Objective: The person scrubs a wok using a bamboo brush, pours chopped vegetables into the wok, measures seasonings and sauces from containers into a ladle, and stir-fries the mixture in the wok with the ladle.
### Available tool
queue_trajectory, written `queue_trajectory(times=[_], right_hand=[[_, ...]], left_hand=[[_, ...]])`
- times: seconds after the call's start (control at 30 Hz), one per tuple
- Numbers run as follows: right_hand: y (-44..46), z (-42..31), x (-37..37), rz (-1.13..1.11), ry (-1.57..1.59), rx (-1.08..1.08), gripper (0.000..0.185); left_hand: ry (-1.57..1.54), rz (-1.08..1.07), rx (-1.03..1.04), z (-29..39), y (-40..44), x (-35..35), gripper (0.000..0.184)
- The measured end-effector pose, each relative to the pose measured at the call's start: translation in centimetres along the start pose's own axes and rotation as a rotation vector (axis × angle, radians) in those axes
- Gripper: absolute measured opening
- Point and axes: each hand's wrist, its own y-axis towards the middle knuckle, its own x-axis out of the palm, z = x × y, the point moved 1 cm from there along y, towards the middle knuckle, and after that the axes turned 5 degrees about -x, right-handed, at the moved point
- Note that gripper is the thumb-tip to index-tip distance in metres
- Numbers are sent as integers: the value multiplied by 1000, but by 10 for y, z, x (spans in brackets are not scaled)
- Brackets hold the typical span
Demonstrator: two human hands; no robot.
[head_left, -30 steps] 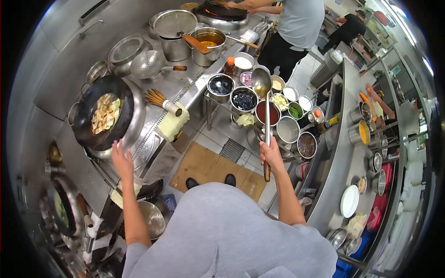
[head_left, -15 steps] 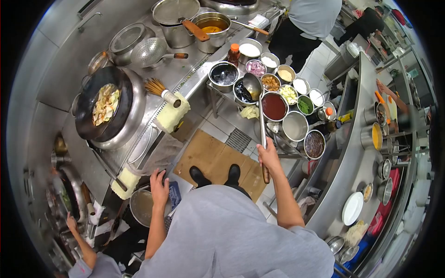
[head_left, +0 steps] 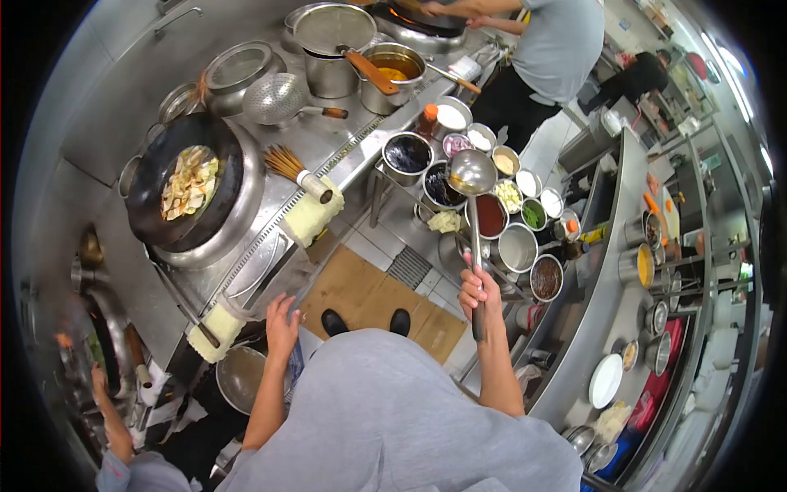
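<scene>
My right hand (head_left: 480, 293) is wrapped round the long handle of a steel ladle (head_left: 473, 172). The ladle's bowl hangs above the seasoning pots, between the pot of dark sauce (head_left: 441, 187) and the pot of red sauce (head_left: 487, 216). Low beside the stove's front edge, my left hand (head_left: 282, 328) holds nothing, and its fingers are apart. Sliced cabbage-like food (head_left: 190, 184) lies in a black wok (head_left: 147, 193) on the burner to the left. Nearer the wok's right side rests a bamboo brush (head_left: 288, 164).
A perforated strainer (head_left: 275, 98), lidded pots and a pot of orange-brown liquid (head_left: 393, 70) stand behind the wok. Co-workers are at the top and lower left. A steel counter with a white plate (head_left: 606, 380) runs along the right. Cardboard (head_left: 352, 271) covers the floor underfoot.
The ladle has risen away from the dark sauce pot and shifted right, and its bowl has turned. My left hand stays apart from things. A co-worker's arms now show at the far wok.
</scene>
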Motion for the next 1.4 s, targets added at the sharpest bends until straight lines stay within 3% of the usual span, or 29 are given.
queue_trajectory(times=[0.03,0.17,0.23,0.37,0.43,0.5,0.53,0.63,0.7,0.77,0.8,0.83,0.9,0.97,1.03,1.13,1.2,1.23,1.3,1.33,1.4], right_hand=[[-4,8,13,-11,-20,3,32],[-18,41,95,42,-630,-235,39],[-8,66,132,-7,-738,-272,43],[35,139,198,-287,-841,-142,45],[58,184,233,-314,-898,70,42],[99,233,265,-362,-1031,206,35],[137,256,269,-382,-1111,264,21],[248,344,267,-604,-1392,297,24],[270,392,271,-560,-1705,148,25],[291,425,251,-573,-1746,212,21],[282,421,263,-606,-1557,399,21],[291,416,263,-615,-1578,408,21],[309,409,266,-610,-1263,648,22],[313,425,271,-606,-1335,564,23],[325,445,273,-625,-1771,110,21],[313,452,279,-647,-1838,167,26],[291,438,288,-777,-1983,184,46],[291,428,277,-757,-1987,186,46],[294,405,262,-1042,-2213,-388,50],[291,392,263,-963,-2349,-368,59],[283,369,267,-817,-2412,-357,60]], left_hand=[[-17,15,-3,-6,2,-2,36],[-135,6,-18,-30,12,-13,33],[-182,-27,-61,-46,14,-20,30],[-233,18,5,-61,21,-36,28],[-227,43,5,-55,27,-57,28],[-286,61,0,-41,27,-84,27],[-293,138,10,-46,28,-84,26],[-323,248,-53,-46,18,-111,24],[-322,329,-91,-52,-1,-121,23],[-370,503,-185,-64,-23,-129,22],[-376,515,-192,-70,-34,-133,22],[-366,578,-261,-76,-48,-135,21],[-305,716,-334,-86,-71,-136,19],[-375,755,-414,-85,-84,-143,19],[-391,768,-420,-89,-86,-143,19],[-447,754,-404,-89,-75,-138,19],[-490,722,-393,-83,-62,-134,20],[-493,678,-367,-79,-54,-134,20],[-496,618,-331,-71,-40,-132,20],[-529,570,-299,-67,-31,-129,20],[-635,440,-244,-65,-13,-113,20]])
